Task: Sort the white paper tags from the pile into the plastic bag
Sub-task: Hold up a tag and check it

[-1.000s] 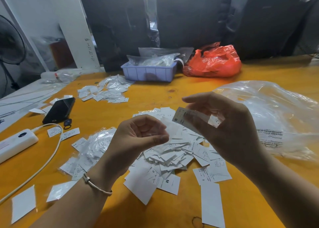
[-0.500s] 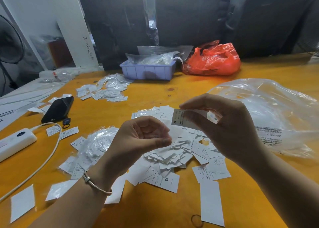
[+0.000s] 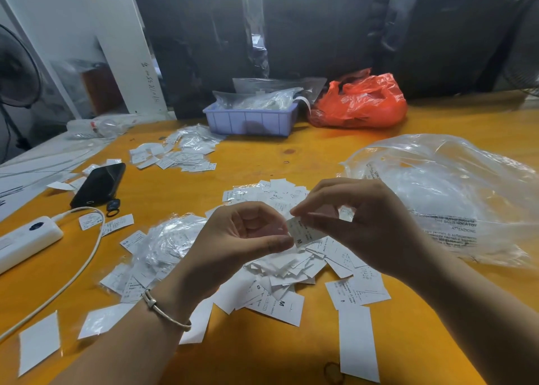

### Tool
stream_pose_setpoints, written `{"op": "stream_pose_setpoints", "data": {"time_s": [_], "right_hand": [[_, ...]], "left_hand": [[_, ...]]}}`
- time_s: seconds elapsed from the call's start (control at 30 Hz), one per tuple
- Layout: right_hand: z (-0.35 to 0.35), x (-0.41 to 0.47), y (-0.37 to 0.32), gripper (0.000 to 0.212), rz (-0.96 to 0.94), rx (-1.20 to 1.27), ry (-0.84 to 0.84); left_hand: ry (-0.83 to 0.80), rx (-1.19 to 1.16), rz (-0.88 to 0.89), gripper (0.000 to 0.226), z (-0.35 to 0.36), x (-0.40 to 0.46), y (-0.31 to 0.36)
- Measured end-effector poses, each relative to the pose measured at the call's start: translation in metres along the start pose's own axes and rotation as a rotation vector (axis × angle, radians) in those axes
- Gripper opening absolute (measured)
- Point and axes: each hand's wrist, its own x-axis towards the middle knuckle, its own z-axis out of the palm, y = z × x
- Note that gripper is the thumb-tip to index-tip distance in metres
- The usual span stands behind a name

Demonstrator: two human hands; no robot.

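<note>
A pile of white paper tags (image 3: 280, 265) lies on the orange table (image 3: 291, 157) in front of me. My right hand (image 3: 376, 233) hovers above it and pinches one white tag (image 3: 304, 234), printed with an M, between thumb and fingertips. My left hand (image 3: 233, 244) is curled just left of that tag, with its thumb tip at the tag's edge. A faint glint shows between its fingers, and I cannot tell whether it holds anything. The large clear plastic bag (image 3: 455, 186) lies crumpled to the right, behind my right hand.
Crumpled clear sleeves (image 3: 169, 239) lie left of the pile. A phone (image 3: 99, 185) and a white power bank (image 3: 26, 239) with its cable (image 3: 87, 256) sit at the left. Behind are more tags (image 3: 175, 155), a purple tray (image 3: 250, 122) and a red bag (image 3: 358, 101). Loose tags (image 3: 357, 344) lie near the front edge.
My right hand has lowered the tag and brought it left toward my left hand, so the two hands now nearly meet. The left hand has stayed curled in place.
</note>
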Motion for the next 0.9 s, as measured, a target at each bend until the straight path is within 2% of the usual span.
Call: {"op": "stream_pose_setpoints", "data": {"time_s": [0.1,0.4,0.63,0.8,0.9], "right_hand": [[0.004,-0.002,0.001,0.019,0.044,0.002,0.029],[-0.001,0.001,0.002,0.021,0.179,0.342,0.149],[0.017,-0.002,-0.001,0.016,0.137,0.231,0.126],[0.015,-0.002,0.001,0.009,0.057,0.018,0.130],[0.017,-0.003,0.000,0.009,-0.011,-0.098,0.057]], "left_hand": [[-0.016,0.034,-0.008,0.011,0.001,0.001,-0.002],[0.086,0.035,-0.009,0.007,-0.002,0.003,-0.004],[0.045,0.009,-0.021,0.013,0.001,0.003,-0.007],[0.080,0.023,-0.027,0.014,-0.001,0.004,-0.008],[0.077,0.017,-0.020,0.016,-0.001,0.004,-0.008]]}}
